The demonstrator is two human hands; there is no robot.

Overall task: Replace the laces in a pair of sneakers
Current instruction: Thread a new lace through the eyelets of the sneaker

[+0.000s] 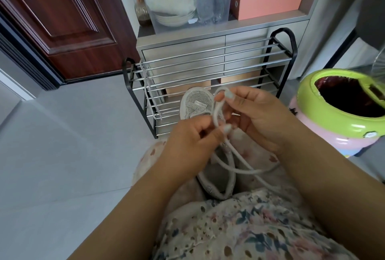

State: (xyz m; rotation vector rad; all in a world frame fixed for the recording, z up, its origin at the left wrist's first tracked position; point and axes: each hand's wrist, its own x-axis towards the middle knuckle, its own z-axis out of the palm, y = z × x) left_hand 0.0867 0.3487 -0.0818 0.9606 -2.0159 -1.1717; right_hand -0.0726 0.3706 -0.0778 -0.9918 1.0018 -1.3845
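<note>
Centrally, both hands work a white lace above a sneaker held in the lap.

Nearest the lower edge lies a floral dress (239,228), and just above it the sneaker (216,178) rests on the lap at frame centre, its grey mesh toe pointing away toward the shoe rack. The left hand (187,145) has its grip curled closed, pinching the lace (215,111) near the shoe's tongue. The right hand (258,113) pinches the same lace between thumb and fingertips, forming a loop above the toe; loose lace trails down across the lap. Beyond the hands stands a black shoe rack (208,72) with chrome bars, a second lace (149,92) draped over its left end. At right sits a green-and-pink bin (337,118); a dark red door (62,19) fills the upper left.
</note>
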